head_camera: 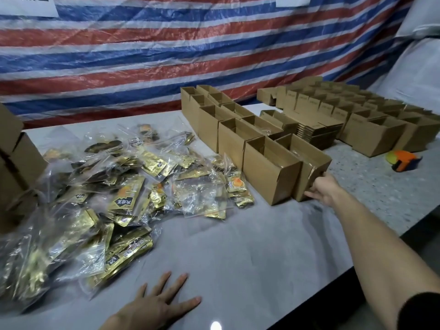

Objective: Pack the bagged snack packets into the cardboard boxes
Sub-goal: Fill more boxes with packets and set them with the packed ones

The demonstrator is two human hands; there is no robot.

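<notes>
While reaching far forward, right hand [322, 189] on the near corner of the closest open cardboard box [307, 167], fingers curled around its lower edge and thumb up on the rim. Left hand [158, 303] flat on the grey table [238, 246] near the front edge, fingers spread wide, gripping nothing. Heap of bagged snack packets [114, 186] sprawled across the left half of the table (gold foil pouches inside clear plastic bags, some with orange print), its right fringe just beside the front boxes. Double row of open boxes [228, 125] running away from the held one toward the back. Bundle of flattened cartons [316, 132] just behind that row, and a larger block of boxes [371, 120] further right. Orange tape dispenser [402, 159] lying on the speckled surface near that block, well apart from both hands. More stacked cardboard [14, 151] at the left edge. Red, white and blue striped tarp [190, 44] hanging behind everything.
</notes>
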